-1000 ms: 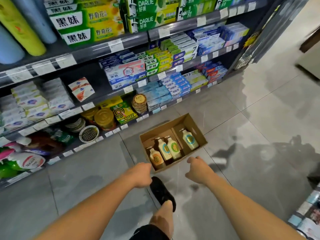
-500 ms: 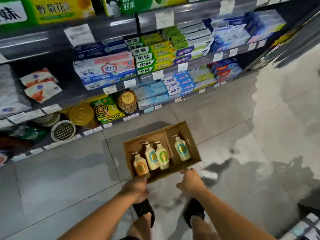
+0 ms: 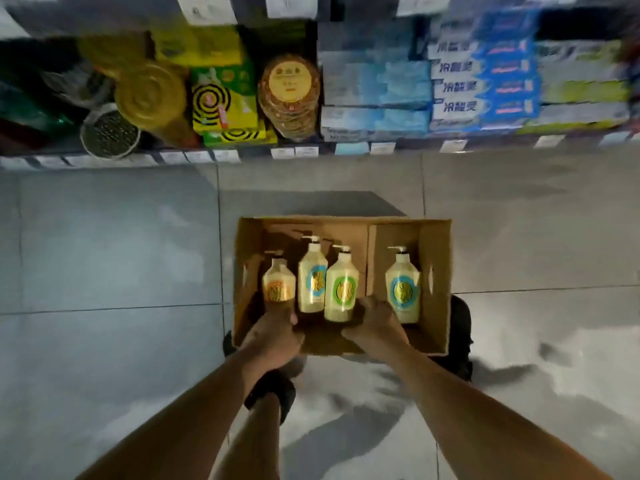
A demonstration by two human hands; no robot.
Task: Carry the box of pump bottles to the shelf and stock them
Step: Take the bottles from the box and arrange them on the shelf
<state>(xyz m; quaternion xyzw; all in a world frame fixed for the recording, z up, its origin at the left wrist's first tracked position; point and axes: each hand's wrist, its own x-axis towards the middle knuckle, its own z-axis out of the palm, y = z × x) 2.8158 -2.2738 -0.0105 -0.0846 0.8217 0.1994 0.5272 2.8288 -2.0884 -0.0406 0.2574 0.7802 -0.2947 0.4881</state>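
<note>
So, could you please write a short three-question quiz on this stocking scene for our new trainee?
1. How many pump bottles stand in the cardboard box?
2. True or false: the bottle with the orange label stands alone to the right of the cardboard divider.
3. Which part of the box do the left hand and right hand grip: A) far wall, B) near wall, C) side cut-outs?

Key: 1) four; 2) false, that one has a blue label; 3) B.
</note>
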